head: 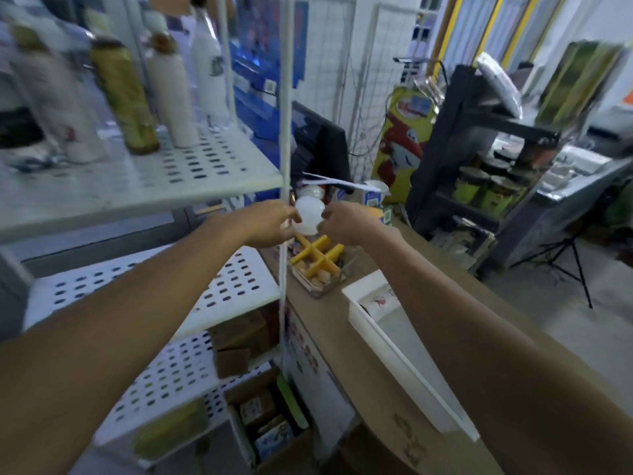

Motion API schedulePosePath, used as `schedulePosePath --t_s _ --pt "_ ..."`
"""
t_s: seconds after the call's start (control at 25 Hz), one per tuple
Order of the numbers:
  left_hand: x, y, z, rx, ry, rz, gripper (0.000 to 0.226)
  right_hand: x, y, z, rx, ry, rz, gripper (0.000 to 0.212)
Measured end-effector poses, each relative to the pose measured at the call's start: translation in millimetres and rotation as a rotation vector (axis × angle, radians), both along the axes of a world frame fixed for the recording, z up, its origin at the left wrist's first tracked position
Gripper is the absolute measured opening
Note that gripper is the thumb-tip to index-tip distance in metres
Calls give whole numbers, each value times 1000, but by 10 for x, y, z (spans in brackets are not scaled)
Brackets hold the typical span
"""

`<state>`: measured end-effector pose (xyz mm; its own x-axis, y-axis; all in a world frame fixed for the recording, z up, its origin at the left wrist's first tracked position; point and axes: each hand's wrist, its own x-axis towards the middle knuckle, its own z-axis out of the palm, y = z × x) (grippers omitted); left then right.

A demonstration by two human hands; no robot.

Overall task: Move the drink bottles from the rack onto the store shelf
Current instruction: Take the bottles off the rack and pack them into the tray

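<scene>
Your forearms [137,320] fill the near view. Just right of the shelf post [286,132], your left grip [270,222] and right grip [346,222] both pinch a blurred white bottle [308,214] between them. This looks like the carry step. Next, take it left past the post and stand it upright on the shelf [205,173], beside the bottles [120,94] standing there.

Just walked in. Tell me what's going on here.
A person holds a white rounded object between both hands, the left hand on one side and the right hand on the other, close to the shelf's corner post. It may be a bottle seen end-on, but blur leaves that unsure. Several bottles stand on the upper shelf.
</scene>
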<state>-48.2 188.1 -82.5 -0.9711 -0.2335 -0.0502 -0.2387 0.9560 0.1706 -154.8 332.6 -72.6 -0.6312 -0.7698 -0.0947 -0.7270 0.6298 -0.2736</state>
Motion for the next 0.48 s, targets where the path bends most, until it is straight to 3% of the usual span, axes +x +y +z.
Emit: schedulePosePath --t_s 0.2,0.48 --pt "779 -514 534 -108 41 137 34 578 -512 587 -82 111 139 41" --pt "1592 -840 1006 -95 39 180 37 1269 -1119 1088 -91 126 275 41"
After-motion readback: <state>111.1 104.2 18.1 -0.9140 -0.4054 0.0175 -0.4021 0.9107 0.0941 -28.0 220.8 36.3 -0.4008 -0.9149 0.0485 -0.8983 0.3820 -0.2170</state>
